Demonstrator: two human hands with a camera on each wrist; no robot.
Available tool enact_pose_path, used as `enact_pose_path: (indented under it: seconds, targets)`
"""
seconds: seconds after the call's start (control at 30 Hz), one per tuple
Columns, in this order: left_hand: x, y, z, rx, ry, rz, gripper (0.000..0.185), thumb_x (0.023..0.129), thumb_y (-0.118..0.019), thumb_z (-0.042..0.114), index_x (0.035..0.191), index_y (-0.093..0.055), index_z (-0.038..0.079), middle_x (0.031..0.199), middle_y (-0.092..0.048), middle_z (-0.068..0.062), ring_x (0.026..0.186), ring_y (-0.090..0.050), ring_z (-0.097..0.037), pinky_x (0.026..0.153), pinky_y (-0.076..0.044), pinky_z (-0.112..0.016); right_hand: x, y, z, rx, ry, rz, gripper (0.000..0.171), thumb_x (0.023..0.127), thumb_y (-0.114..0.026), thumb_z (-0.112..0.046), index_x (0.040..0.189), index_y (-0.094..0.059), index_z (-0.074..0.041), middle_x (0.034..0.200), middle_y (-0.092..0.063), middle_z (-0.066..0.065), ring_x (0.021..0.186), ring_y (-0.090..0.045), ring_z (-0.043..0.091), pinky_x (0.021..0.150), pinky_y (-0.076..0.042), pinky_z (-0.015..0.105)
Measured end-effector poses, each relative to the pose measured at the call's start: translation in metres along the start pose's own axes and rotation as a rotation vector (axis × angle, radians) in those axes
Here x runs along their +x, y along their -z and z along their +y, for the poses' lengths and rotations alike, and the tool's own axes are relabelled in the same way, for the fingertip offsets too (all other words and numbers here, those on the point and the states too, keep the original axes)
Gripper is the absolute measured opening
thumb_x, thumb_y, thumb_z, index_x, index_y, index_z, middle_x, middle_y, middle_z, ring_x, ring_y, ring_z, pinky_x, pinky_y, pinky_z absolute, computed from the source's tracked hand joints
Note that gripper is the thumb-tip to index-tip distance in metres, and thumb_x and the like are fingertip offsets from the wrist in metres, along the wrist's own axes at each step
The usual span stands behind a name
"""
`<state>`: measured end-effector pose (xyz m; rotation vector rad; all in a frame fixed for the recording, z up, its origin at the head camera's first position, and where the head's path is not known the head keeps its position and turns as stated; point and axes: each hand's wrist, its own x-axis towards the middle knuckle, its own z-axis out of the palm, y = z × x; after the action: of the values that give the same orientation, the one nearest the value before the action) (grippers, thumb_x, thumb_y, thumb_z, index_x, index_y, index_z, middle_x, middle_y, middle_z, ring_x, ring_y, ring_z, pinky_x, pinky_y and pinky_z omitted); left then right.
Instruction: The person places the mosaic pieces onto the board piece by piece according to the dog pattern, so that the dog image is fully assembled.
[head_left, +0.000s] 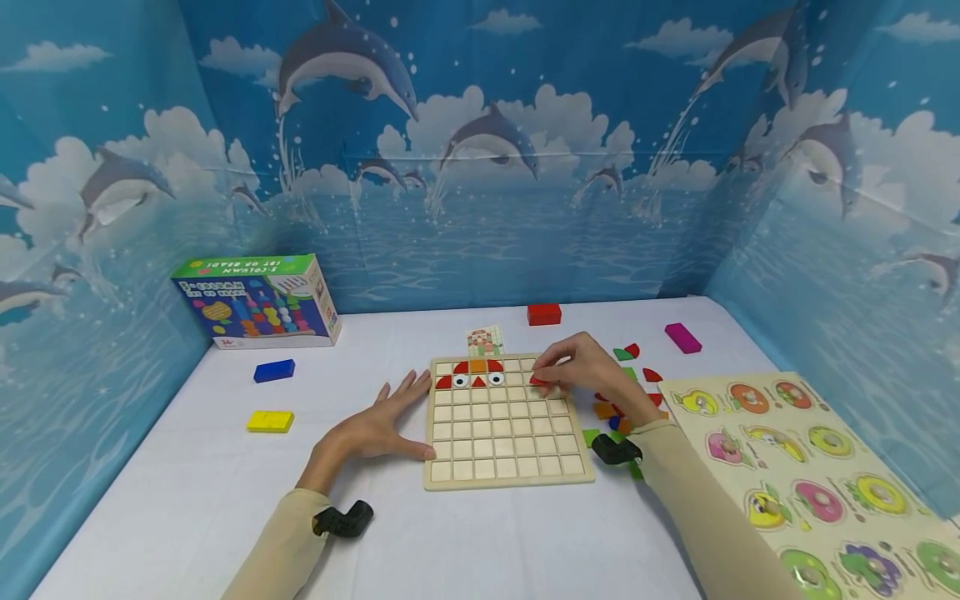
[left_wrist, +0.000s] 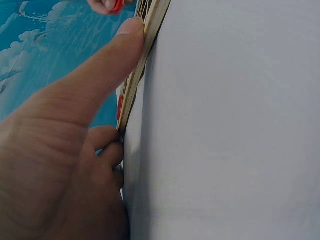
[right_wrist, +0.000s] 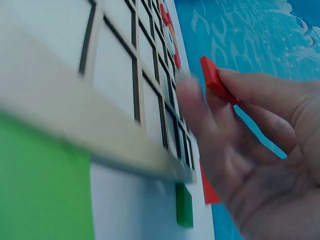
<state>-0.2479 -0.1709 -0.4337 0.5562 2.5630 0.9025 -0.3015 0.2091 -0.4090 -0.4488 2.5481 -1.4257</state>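
Note:
A wooden grid board [head_left: 504, 448] lies on the white table. Along its far rows sit several pieces: red ones, an orange square [head_left: 477, 366] and two white eye tiles [head_left: 496, 379]. My left hand [head_left: 378, 427] rests against the board's left edge with fingers spread, and in the left wrist view its thumb [left_wrist: 107, 65] touches the rim. Over the board's far right corner, my right hand [head_left: 585, 368] pinches a small red piece [right_wrist: 217, 81] between thumb and fingers, held above the squares. Behind the board is a pattern card [head_left: 484, 341].
Loose coloured pieces [head_left: 602, 410] lie scattered right of the board, partly hidden by the right arm. A fruit puzzle board [head_left: 765, 467] fills the right side. Around the table are blue [head_left: 274, 371], yellow [head_left: 270, 422], red [head_left: 543, 314] and magenta [head_left: 683, 337] blocks and a toy box [head_left: 258, 302].

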Motion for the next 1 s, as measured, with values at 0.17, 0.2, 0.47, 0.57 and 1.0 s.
enact_pose_path:
  seconds: [0.17, 0.2, 0.47, 0.57, 1.0]
  targets:
    - [0.0, 0.0, 0.0, 0.002, -0.013, 0.001, 0.122, 0.082, -0.094, 0.045, 0.175, -0.019, 0.021, 0.182, -0.001, -0.009, 0.168, 0.009, -0.034, 0.134, 0.008, -0.06, 0.008, -0.011, -0.004, 0.019, -0.017, 0.06, 0.013, 0.096, -0.083, -0.011, 0.104, -0.085, -0.001, 0.094, -0.082, 0.009, 0.078, -0.071, 0.022, 0.065, -0.053, 0.028]
    - [0.0, -0.001, 0.0, 0.004, -0.017, 0.002, 0.122, 0.082, -0.094, 0.045, 0.175, -0.019, 0.02, 0.182, -0.001, -0.009, 0.168, 0.008, -0.033, 0.134, 0.008, -0.059, 0.01, -0.013, -0.004, 0.026, -0.013, 0.061, 0.014, 0.096, -0.083, -0.01, 0.106, -0.084, 0.0, 0.095, -0.082, 0.009, 0.078, -0.072, 0.022, 0.066, -0.055, 0.027]
    - [0.001, -0.001, 0.002, 0.011, -0.016, 0.005, 0.122, 0.082, -0.094, 0.047, 0.175, -0.018, 0.022, 0.182, -0.001, -0.009, 0.167, 0.009, -0.034, 0.134, 0.008, -0.059, 0.015, -0.019, -0.006, 0.02, -0.021, 0.002, 0.02, 0.102, -0.075, -0.01, 0.116, -0.08, 0.003, 0.087, -0.079, 0.015, 0.068, -0.07, 0.02, 0.065, -0.057, 0.028]
    - [0.001, -0.001, 0.002, 0.014, -0.014, 0.005, 0.122, 0.082, -0.094, 0.047, 0.175, -0.018, 0.023, 0.182, -0.001, -0.008, 0.167, 0.01, -0.033, 0.135, 0.007, -0.059, 0.017, -0.021, -0.008, -0.012, -0.032, -0.003, 0.017, 0.102, -0.075, -0.012, 0.109, -0.083, 0.001, 0.086, -0.079, 0.013, 0.064, -0.067, 0.017, 0.064, -0.056, 0.028]
    - [0.002, 0.0, -0.001, 0.014, -0.013, 0.005, 0.123, 0.082, -0.095, 0.046, 0.175, -0.018, 0.021, 0.183, -0.001, -0.008, 0.168, 0.009, -0.031, 0.135, 0.008, -0.058, 0.028, -0.032, -0.014, -0.123, 0.009, 0.016, 0.019, 0.095, -0.086, -0.024, 0.095, -0.086, -0.005, 0.074, -0.075, 0.009, 0.055, -0.062, 0.019, 0.059, -0.053, 0.03]
